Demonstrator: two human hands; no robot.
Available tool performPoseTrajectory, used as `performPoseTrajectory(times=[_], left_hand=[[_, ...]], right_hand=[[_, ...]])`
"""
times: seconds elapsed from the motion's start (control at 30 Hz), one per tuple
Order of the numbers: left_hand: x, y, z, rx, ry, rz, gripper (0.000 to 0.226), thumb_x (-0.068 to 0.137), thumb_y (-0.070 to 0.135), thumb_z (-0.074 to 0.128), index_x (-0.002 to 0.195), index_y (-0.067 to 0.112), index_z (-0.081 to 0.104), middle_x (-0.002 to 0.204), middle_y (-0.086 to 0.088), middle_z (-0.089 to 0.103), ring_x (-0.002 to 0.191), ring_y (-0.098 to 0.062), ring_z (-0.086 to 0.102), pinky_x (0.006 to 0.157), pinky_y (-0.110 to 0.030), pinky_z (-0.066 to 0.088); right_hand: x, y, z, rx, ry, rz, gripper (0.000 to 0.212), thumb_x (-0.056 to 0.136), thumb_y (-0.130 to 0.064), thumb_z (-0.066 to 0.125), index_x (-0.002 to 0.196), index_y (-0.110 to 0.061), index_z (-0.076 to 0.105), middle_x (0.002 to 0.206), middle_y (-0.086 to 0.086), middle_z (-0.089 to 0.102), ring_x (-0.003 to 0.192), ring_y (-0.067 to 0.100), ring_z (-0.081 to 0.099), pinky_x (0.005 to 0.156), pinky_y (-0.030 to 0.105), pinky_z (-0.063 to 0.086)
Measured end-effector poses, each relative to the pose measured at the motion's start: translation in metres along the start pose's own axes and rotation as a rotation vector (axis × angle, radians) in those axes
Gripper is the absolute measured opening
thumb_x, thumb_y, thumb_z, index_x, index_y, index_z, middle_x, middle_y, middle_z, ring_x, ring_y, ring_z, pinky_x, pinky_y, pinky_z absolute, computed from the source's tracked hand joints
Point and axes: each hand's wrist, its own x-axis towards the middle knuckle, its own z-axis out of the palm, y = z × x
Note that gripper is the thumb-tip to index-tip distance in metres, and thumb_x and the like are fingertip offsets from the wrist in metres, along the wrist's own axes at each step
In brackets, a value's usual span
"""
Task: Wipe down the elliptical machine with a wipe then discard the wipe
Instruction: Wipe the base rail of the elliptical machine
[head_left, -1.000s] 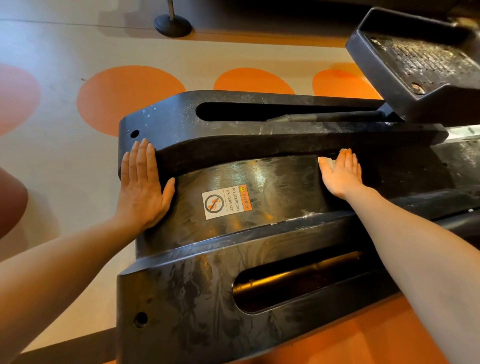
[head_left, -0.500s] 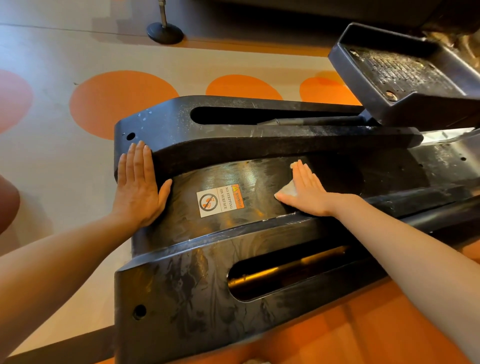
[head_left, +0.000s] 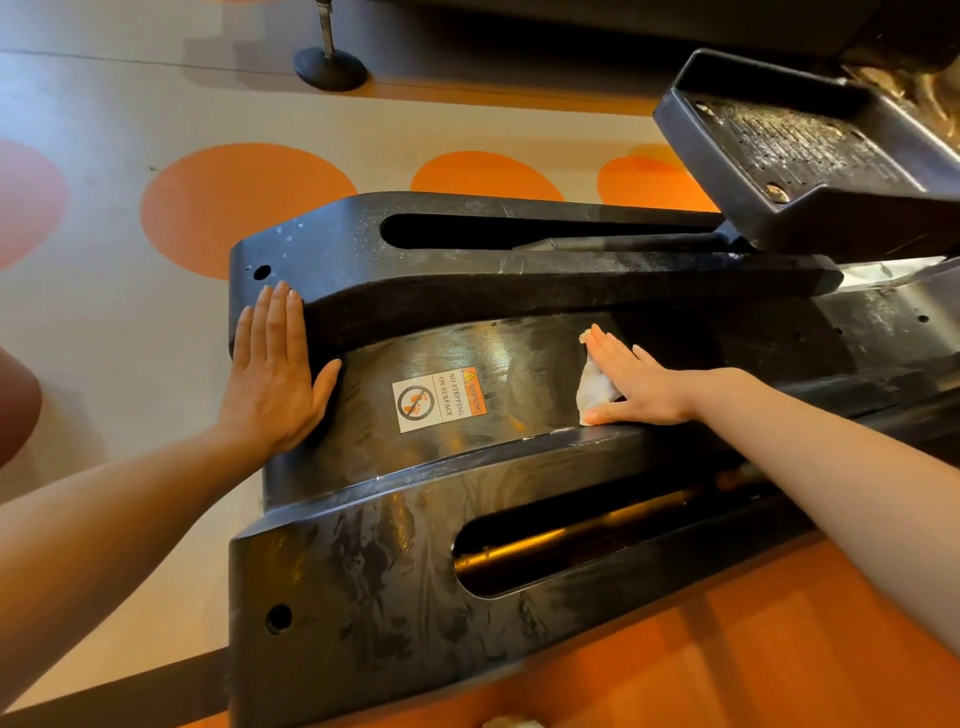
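Note:
The black rear base of the elliptical machine (head_left: 415, 571) fills the middle of the view, with a warning sticker (head_left: 439, 397) on its curved centre cover. My right hand (head_left: 636, 382) lies flat with straight fingers, pressing a white wipe (head_left: 591, 389) onto that cover to the right of the sticker. The wipe shows only at the left edge of my palm. My left hand (head_left: 272, 371) rests flat and open on the left end of the base.
A black foot pedal (head_left: 810, 150) rises at the upper right. A round black stand foot (head_left: 331, 68) sits on the floor at the top. The floor (head_left: 130, 130) is beige with orange circles. A small white scrap (head_left: 511, 722) shows at the bottom edge.
My right hand slid the wipe left across the centre cover toward the sticker, its fingers turning up and left. My left hand stayed in place.

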Motion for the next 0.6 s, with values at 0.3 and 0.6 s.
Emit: performPoseTrajectory(times=[0.3,0.6], left_hand=[[0.000,0.001,0.002,-0.007,0.008,-0.009,0.083,0.096,0.052,0.028,0.153,-0.005,0.010,0.160,-0.026,0.011,0.150,-0.040,0.006,0.123,-0.048,0.001],[0.000,0.001,0.002,-0.003,0.029,-0.003,0.082,0.097,0.050,0.031,0.153,-0.005,0.009,0.160,-0.027,0.010,0.150,-0.040,0.006,0.123,-0.039,-0.008]], right_hand=[[0.001,-0.020,0.009,0.108,0.080,0.049,0.121,0.082,-0.065,0.059,0.149,-0.013,-0.027,0.157,0.001,-0.033,0.145,0.018,-0.027,0.120,0.038,-0.007],[0.010,-0.055,0.014,0.130,0.125,0.033,0.125,0.080,-0.068,0.059,0.148,-0.011,-0.029,0.155,0.004,-0.037,0.142,0.020,-0.032,0.120,0.040,-0.012]])
